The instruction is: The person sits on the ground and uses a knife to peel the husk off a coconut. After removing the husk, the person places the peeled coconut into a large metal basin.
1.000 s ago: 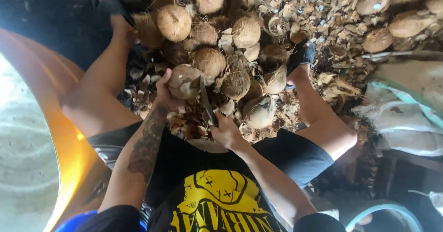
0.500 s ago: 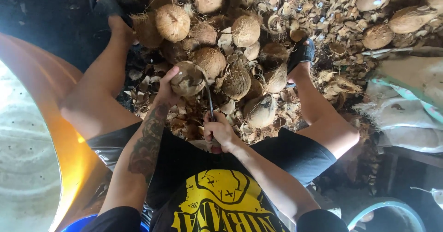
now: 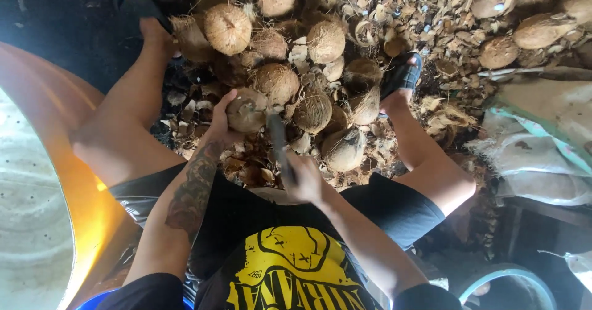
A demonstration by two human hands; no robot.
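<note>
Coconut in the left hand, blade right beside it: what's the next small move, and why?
Probably a short chop into the coconut. The left hand grips it from the side, and the right hand holds the knife with its blade beside the shell, fingers away from the blade.

A pale woven plastic sack with a green-blue edge stripe (image 3: 542,122) lies at the right, beside the heap of husks, slumped and creased, dirt on its surface. No labels, signs or screens show anywhere in the head view.
</note>
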